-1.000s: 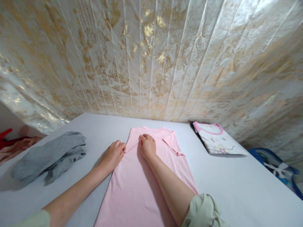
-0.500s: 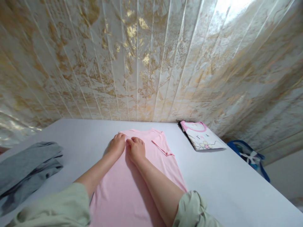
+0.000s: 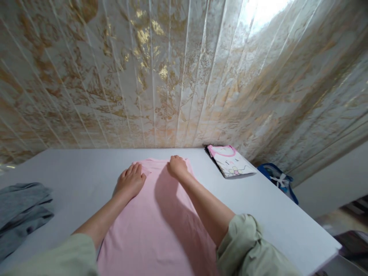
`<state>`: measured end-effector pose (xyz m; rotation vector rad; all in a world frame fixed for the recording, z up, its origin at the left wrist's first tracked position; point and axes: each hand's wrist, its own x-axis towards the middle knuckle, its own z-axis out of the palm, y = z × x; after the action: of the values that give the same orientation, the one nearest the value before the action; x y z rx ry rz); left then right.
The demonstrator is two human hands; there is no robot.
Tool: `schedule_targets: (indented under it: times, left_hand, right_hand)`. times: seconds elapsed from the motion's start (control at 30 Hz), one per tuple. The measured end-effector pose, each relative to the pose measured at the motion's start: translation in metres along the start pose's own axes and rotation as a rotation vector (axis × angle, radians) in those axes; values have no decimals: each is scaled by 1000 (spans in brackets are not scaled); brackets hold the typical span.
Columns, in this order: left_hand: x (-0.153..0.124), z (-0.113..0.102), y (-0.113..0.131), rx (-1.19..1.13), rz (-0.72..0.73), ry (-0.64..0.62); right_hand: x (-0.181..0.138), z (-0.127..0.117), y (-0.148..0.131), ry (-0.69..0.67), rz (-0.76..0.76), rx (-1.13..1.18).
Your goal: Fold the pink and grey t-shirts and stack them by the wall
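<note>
left of the folded white shirt, the pink shirt lies lengthwise toward me, under my flattened left hand and, nearer that folded one, my curled right hand, whose hold i cannot tell.

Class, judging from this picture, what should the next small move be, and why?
Probably smooth the folded-in flap flat with the left hand: that hand lies palm-down on the pink shirt's upper left edge, and the flap's corner shows beside it.
</note>
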<state>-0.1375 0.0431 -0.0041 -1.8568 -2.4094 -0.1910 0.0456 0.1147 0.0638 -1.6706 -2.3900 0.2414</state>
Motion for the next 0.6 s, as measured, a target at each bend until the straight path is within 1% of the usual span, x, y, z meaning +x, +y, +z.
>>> schedule_targets:
  times: [0.03, 0.1, 0.2, 0.27, 0.33, 0.47, 0.53, 0.6]
  left_hand:
    - [-1, -1, 1, -5, -2, -8]
    - [-2, -3, 3, -8, -1, -3]
    - [-6, -8, 6, 16, -20, 86]
    - [-8, -9, 9, 51, -63, 155]
    - [-9, -10, 13, 69, -90, 164]
    - [-10, -6, 24, 17, -87, 27]
    - [-8, -4, 28, -8, -82, -4]
    - [-4, -3, 29, -20, -68, -4]
  right_hand:
    - [3, -4, 15, 8, 41, -13]
    - [3, -1, 40, 20, 96, -29]
    - [-5, 20, 62, 37, 101, -39]
    - [-10, 34, 66, 53, 84, -48]
    - [-11, 43, 67, 55, 79, -60]
    - [-7, 47, 68, 32, 86, -74]
    - [-6, 47, 69, 32, 87, -75]
    - [-4, 48, 70, 38, 88, -75]
